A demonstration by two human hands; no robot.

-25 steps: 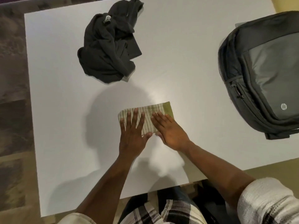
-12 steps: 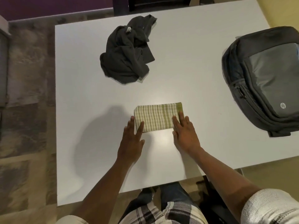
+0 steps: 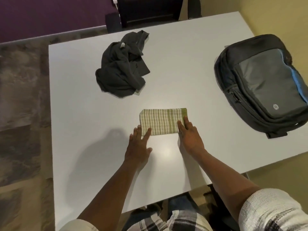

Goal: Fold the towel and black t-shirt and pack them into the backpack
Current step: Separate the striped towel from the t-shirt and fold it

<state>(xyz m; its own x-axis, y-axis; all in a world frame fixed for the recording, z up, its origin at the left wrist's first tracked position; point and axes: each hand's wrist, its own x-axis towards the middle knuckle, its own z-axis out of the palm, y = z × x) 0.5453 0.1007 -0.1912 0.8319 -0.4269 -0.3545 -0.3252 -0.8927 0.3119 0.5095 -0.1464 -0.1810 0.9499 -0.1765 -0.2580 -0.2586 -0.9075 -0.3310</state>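
Black t-shirt (image 3: 122, 70) sits far-left on the table (image 3: 75, 114), a crumpled heap, not folded yet, well apart from both my hands.

Towel (image 3: 162, 121) is mid-table, already folded into a compact rectangle, long axis running left-right across me, green band at the right end.

My left hand (image 3: 138, 147) lies flat at the towel's near-left corner, fingers straight, tips over the near edge. Grip released, just touching or pressing.

My right hand (image 3: 190, 135) lies flat at the near-right corner, fingers straight along the green end. Also released, nothing pinched.

Backpack (image 3: 265, 84) lies on its back at the table's right side, front panel up, well apart from the towel. Can't tell from here whether the main compartment is unzipped.

Judgement: towel fold looks done. Next is either packing it or starting the shirt. For packing, the pack is to the right of the towel, so the right hand is the nearer one to carry it; the towel's long axis already points roughly at the bag. For the shirt, it's forward-left, so the left hand is nearer.
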